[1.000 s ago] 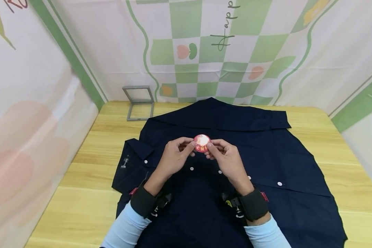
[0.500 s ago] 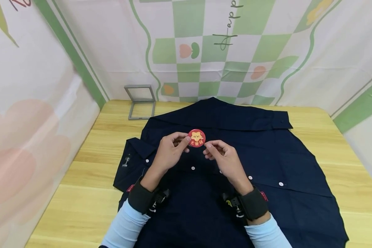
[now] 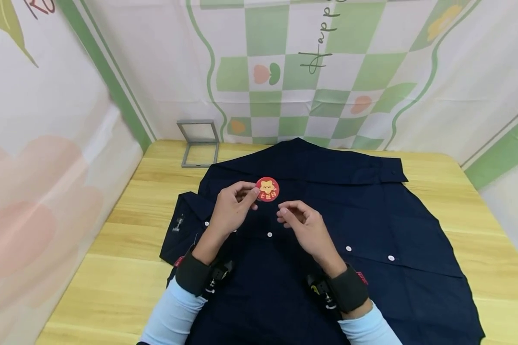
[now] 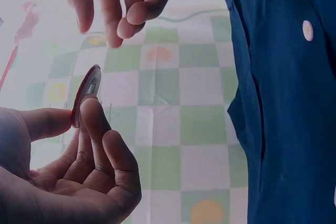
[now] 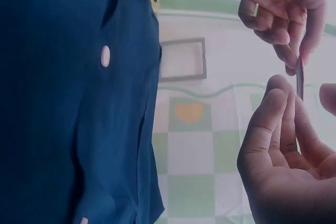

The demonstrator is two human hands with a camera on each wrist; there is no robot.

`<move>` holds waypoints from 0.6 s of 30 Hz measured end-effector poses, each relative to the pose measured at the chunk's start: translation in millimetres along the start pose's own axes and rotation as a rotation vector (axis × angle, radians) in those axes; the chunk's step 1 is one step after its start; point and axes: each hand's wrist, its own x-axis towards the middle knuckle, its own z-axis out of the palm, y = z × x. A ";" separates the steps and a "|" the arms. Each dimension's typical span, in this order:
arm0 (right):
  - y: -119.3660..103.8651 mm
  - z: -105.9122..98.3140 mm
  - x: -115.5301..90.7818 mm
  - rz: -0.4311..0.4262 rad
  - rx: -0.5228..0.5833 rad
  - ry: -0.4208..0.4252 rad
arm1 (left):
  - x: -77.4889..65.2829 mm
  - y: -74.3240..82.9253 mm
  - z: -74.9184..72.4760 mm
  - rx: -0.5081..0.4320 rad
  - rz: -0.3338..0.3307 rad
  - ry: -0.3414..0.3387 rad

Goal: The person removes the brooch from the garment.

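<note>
A round red button badge [image 3: 267,189] with a yellow star-shaped figure and lettering faces up in the head view. My left hand [image 3: 232,207] pinches its left edge between thumb and fingers. Seen edge-on in the left wrist view, the badge [image 4: 86,94] shows a metallic clasp on its back. My right hand [image 3: 307,230] hovers a short way to the right, fingers loosely bent, holding nothing. Below both hands a dark navy shirt [image 3: 397,211] with white buttons lies spread over the table.
A grey folding frame [image 3: 200,143] stands partly propped at the table's back left. Wooden tabletop [image 3: 121,244] shows at the left side and along the right edge. A patterned cloth [image 3: 263,43] hangs behind the table.
My right hand has let go of the badge, and a gap has opened between them. My left hand has carried the badge slightly left and farther away; its glare is gone.
</note>
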 end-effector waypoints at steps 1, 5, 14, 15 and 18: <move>-0.1 3.4 -0.2 -0.006 0.003 -0.012 | -2.0 -1.4 -4.2 0.001 -0.016 0.013; -3.1 15.4 0.7 -0.024 0.015 -0.059 | -10.8 -7.1 -23.1 -0.004 -0.071 0.070; -12.1 32.6 5.3 -0.063 0.030 -0.100 | -20.5 -18.4 -41.6 -0.003 -0.102 0.134; -12.9 34.9 5.8 -0.064 0.031 -0.107 | -21.2 -18.3 -43.0 -0.002 -0.100 0.141; -14.8 42.1 7.5 -0.064 0.034 -0.132 | -24.0 -18.1 -47.2 -0.004 -0.103 0.161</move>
